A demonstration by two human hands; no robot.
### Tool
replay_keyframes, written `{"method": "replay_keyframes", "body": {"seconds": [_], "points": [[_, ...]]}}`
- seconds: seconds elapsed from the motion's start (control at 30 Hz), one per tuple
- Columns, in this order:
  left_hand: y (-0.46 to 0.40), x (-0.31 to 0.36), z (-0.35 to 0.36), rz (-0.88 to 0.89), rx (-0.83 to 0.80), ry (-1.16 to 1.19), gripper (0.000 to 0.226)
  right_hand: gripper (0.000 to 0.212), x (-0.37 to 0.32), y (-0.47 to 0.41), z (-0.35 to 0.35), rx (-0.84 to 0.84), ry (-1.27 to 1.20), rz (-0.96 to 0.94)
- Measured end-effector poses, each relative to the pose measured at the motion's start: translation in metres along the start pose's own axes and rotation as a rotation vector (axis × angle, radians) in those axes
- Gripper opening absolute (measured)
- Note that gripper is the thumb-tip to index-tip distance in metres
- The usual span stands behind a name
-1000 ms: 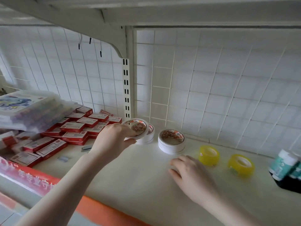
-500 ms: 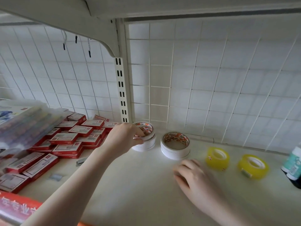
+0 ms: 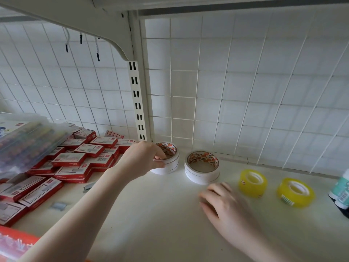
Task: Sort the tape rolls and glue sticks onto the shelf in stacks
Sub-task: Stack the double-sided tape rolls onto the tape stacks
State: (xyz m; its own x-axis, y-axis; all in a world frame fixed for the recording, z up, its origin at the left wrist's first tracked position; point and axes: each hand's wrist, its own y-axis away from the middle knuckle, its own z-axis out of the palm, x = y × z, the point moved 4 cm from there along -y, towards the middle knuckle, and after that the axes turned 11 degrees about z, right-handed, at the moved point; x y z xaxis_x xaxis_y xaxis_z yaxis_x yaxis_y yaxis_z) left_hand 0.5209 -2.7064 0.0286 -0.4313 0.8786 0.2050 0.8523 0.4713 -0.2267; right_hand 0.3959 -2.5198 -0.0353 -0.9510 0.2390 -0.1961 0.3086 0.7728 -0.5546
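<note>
Head view: a white shelf [image 3: 151, 214] with a wire grid wall [image 3: 245, 91] behind it.
Left hand [image 3: 140, 160]: it holds the top of the left tape stack [image 3: 170, 163]. The thumb is on the near side and the fingers hook over the rim into the hole.
Left tape stack: white rolls piled up, by the white post [image 3: 137, 103], at the back of the shelf.
Right tape stack [image 3: 202, 170]: white rolls just to the right of the held stack, not touching it.
Right hand [image 3: 224, 208]: flat on the shelf, fingers loose, holding nothing. It is blurry. It is just in front of the right tape stack.
Yellow tape rolls [image 3: 252, 183]: two of them, to the right of the right hand, a bit apart.
Glue sticks [image 3: 341, 190]: teal, at the far right edge, cut off.
Red boxes [image 3: 75, 161]: a big pile to the left of the left hand.
Clear case [image 3: 24, 140]: on top of the red boxes, far left.
</note>
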Motion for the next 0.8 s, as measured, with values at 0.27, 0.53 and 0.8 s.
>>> {"method": "replay_keyframes", "body": {"seconds": [0.27,0.53,0.8], "points": [[-0.004,-0.003,0.000,-0.001,-0.078,0.049,0.018,0.023,0.000,0.001,0.001,-0.012,-0.006,-0.005],[-0.010,-0.002,-0.004,0.012,-0.146,0.102,0.017,0.025,0.001,0.002,0.002,-0.007,-0.028,-0.003],[-0.013,-0.001,-0.005,0.021,-0.157,0.097,0.019,0.026,0.001,0.003,0.003,-0.024,-0.039,0.007]]}}
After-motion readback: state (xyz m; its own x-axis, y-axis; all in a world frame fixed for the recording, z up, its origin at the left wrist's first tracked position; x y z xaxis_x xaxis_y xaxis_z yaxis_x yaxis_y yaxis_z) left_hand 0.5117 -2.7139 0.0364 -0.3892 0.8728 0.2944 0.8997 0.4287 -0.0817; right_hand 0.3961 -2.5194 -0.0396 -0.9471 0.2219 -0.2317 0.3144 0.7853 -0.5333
